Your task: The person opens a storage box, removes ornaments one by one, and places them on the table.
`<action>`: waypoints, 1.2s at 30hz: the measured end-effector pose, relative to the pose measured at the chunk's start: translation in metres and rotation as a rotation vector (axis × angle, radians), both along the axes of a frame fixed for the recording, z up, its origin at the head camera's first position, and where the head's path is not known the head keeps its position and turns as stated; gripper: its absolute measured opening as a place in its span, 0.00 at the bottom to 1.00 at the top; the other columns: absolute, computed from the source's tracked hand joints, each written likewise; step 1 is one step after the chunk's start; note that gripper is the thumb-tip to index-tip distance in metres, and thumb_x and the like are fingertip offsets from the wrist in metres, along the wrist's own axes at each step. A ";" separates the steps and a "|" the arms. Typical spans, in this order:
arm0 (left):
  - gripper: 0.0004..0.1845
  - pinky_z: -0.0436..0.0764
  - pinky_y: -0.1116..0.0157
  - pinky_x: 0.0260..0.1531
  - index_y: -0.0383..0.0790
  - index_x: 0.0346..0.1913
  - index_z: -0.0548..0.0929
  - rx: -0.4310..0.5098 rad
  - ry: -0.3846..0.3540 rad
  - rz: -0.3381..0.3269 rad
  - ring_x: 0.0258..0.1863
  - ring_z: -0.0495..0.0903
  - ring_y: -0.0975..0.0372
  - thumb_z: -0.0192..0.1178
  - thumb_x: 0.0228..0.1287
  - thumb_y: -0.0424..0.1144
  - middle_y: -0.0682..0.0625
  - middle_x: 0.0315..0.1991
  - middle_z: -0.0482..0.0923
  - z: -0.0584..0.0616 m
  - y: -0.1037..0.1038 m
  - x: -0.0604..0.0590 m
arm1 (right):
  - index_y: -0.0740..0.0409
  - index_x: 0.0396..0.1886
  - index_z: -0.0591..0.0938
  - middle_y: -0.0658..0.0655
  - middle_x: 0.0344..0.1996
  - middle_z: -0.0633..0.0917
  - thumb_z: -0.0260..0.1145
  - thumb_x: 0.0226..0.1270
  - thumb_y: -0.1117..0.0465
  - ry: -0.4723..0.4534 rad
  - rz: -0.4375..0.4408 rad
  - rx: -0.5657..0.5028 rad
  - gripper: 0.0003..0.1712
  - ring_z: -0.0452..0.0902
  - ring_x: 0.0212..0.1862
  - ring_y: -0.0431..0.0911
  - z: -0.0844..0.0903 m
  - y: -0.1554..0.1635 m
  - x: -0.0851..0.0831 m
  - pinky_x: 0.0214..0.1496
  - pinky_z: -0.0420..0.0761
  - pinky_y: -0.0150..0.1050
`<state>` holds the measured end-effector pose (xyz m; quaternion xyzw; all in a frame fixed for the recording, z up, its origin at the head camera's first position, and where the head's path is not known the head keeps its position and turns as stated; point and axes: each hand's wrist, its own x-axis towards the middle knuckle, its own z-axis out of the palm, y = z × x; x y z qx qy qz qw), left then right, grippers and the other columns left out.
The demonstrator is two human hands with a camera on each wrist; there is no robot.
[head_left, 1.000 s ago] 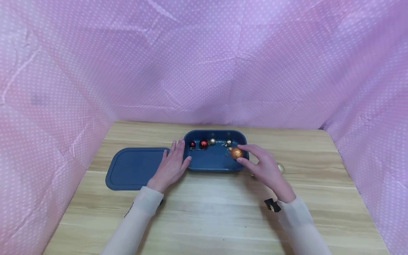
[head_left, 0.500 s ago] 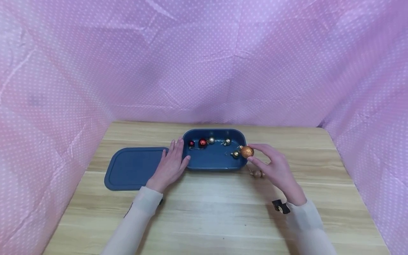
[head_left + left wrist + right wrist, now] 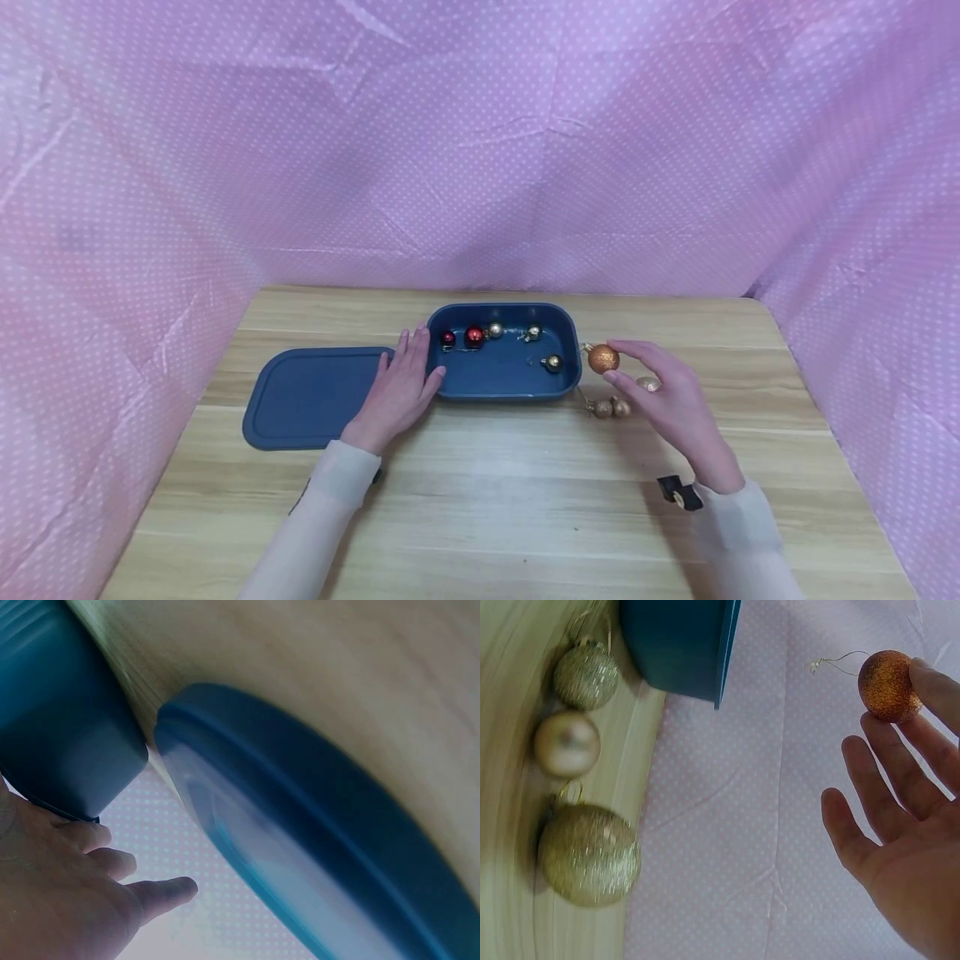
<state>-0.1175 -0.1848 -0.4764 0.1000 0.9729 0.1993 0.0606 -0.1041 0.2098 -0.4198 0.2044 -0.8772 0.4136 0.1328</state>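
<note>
My right hand [image 3: 660,396] pinches an orange glitter ball [image 3: 603,358] [image 3: 888,685] by its fingertips, held just right of the blue box [image 3: 504,395]. Inside the box lie two red balls [image 3: 473,336], a silver one [image 3: 495,330] and two small gold ones [image 3: 552,362]. My left hand [image 3: 401,387] rests flat against the box's left end, fingers straight, overlapping the blue lid [image 3: 307,396] [image 3: 315,825]. On the table by my right hand lie three gold balls [image 3: 611,407] [image 3: 589,851].
Pink dotted cloth [image 3: 480,150] walls in the wooden table [image 3: 487,500] at the back and both sides. The lid lies flat, left of the box. A black tag [image 3: 678,493] sits at my right wrist.
My right hand has carried the orange glitter ball from inside the box out over its right rim to the table side. The left hand stayed put.
</note>
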 end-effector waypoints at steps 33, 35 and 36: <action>0.42 0.46 0.36 0.76 0.37 0.84 0.39 0.008 -0.003 0.002 0.83 0.35 0.47 0.40 0.84 0.57 0.43 0.85 0.38 0.000 0.000 -0.001 | 0.59 0.59 0.86 0.60 0.54 0.88 0.78 0.59 0.70 0.044 -0.088 0.099 0.26 0.71 0.60 0.23 -0.010 0.057 0.012 0.64 0.64 0.17; 0.42 0.46 0.36 0.76 0.37 0.84 0.38 0.005 -0.008 0.001 0.83 0.35 0.48 0.40 0.84 0.57 0.43 0.85 0.38 0.000 0.000 -0.001 | 0.58 0.60 0.85 0.61 0.55 0.87 0.78 0.60 0.68 0.025 -0.099 0.105 0.26 0.72 0.60 0.24 -0.011 0.061 0.014 0.63 0.64 0.17; 0.42 0.46 0.36 0.76 0.37 0.84 0.38 0.006 -0.009 0.000 0.83 0.35 0.48 0.40 0.84 0.57 0.43 0.85 0.38 0.000 0.000 -0.001 | 0.58 0.60 0.85 0.61 0.55 0.87 0.78 0.61 0.67 0.017 -0.107 0.109 0.26 0.72 0.60 0.25 -0.011 0.063 0.015 0.63 0.63 0.16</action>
